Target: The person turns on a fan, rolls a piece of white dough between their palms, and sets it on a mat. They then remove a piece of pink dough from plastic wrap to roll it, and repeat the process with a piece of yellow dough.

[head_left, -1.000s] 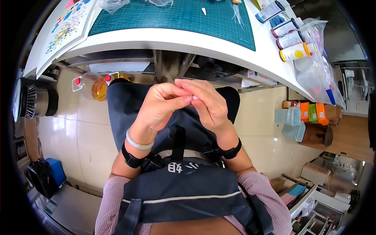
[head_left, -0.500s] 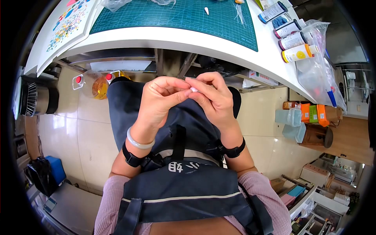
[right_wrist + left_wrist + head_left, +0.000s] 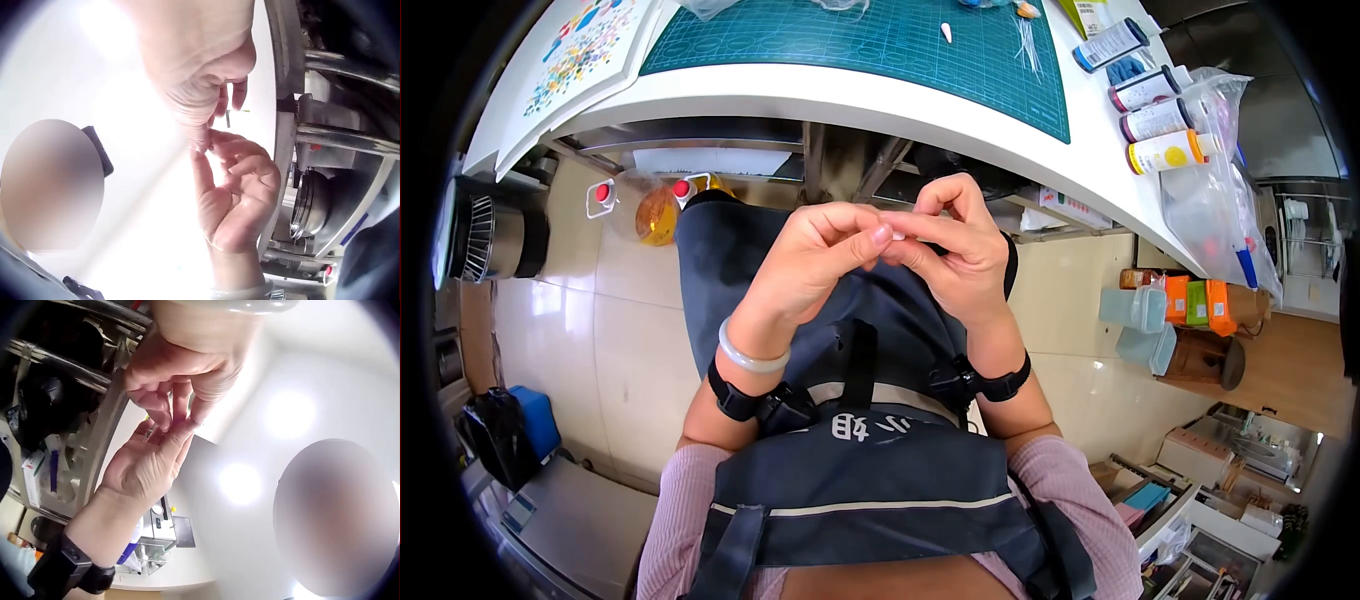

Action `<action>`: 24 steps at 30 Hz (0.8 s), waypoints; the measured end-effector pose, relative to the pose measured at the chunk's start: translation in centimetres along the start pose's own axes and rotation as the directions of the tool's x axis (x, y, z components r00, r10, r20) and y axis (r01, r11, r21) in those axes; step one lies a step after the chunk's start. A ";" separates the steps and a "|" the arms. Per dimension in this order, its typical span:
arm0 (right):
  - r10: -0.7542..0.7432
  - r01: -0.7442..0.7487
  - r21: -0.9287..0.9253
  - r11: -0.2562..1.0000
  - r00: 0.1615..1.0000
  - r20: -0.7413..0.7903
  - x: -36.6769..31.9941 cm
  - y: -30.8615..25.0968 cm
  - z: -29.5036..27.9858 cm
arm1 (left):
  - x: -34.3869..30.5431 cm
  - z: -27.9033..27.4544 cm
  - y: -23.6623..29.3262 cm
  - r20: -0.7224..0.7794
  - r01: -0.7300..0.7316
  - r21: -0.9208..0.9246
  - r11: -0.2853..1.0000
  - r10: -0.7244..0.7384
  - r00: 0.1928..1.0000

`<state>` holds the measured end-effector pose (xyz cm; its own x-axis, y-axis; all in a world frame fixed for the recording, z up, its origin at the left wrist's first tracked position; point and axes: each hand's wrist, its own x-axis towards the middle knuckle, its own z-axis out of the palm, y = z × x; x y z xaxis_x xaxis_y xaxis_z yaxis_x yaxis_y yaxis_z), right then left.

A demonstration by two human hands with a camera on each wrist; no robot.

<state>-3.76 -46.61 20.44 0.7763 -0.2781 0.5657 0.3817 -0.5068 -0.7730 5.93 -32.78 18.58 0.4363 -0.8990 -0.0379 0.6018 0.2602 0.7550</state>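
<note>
In the head view a small pale pinkish lump (image 3: 898, 236) shows between the fingertips of both hands, held above the lap; most of it is hidden. My left hand (image 3: 805, 262) pinches it from one side with thumb and forefinger. From the other side my right hand (image 3: 962, 262) holds it between thumb and fingers, its forefinger reaching across to the left fingertips. Both wrist views show the fingertips meeting, with the lump barely visible there. A small whitish drop-shaped piece (image 3: 946, 33) lies on the green cutting mat (image 3: 800, 45) ahead.
The white table (image 3: 730, 98) stands in front of the knees. Several bottles (image 3: 1162, 152) and a plastic bag (image 3: 1200, 215) line its right side. A sheet with coloured dots (image 3: 580, 60) lies at left, thin white strands (image 3: 1027, 45) on the mat. Oil jugs (image 3: 655, 215) stand on the floor.
The right hand has shifted slightly right, its fingers spreading a little, while the fingertips of both hands stay together at the pale lump. The head view has turned slightly.
</note>
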 end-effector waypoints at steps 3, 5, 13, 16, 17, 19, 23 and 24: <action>0.019 -0.016 -0.061 0.998 0.998 0.056 0.6 -0.2 -0.5 | 0.1 -0.6 -0.1 -0.022 -0.067 -0.054 0.996 0.066 0.998; 0.011 -0.003 -0.116 0.993 0.997 0.070 0.9 -0.2 -0.5 | 0.1 -1.0 0.2 0.028 -0.044 -0.041 0.998 0.046 0.999; -0.119 0.214 -0.250 0.944 0.930 0.347 3.5 -1.1 -0.5 | 0.0 -3.0 1.3 0.016 -0.017 0.065 0.998 0.016 1.000; -0.105 0.221 -0.261 0.940 0.912 0.397 4.9 -1.2 0.0 | -0.1 -4.1 1.9 0.051 -0.063 0.088 0.994 0.059 0.997; -0.108 0.226 -0.239 0.944 0.899 0.424 5.4 -1.1 0.0 | -0.1 -4.3 2.2 0.047 -0.036 0.110 0.993 0.031 0.998; -0.123 0.262 -0.220 0.940 0.859 0.497 6.7 -1.1 0.5 | -0.3 -4.6 2.8 0.057 -0.035 0.109 0.993 0.029 0.998; -0.113 0.291 -0.212 0.933 0.796 0.594 8.5 -1.0 2.1 | -0.2 -6.5 3.8 0.099 -0.056 0.137 0.989 0.042 0.994; -0.113 0.296 -0.214 0.931 0.792 0.600 9.0 -0.9 2.5 | -0.2 -6.9 4.0 0.100 -0.063 0.132 0.989 0.050 0.994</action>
<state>4.14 -46.61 25.51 0.8724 0.3271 0.3631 0.4775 -0.7290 -0.4906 12.86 -29.16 17.04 0.3971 -0.9154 0.0654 0.4795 0.2677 0.8357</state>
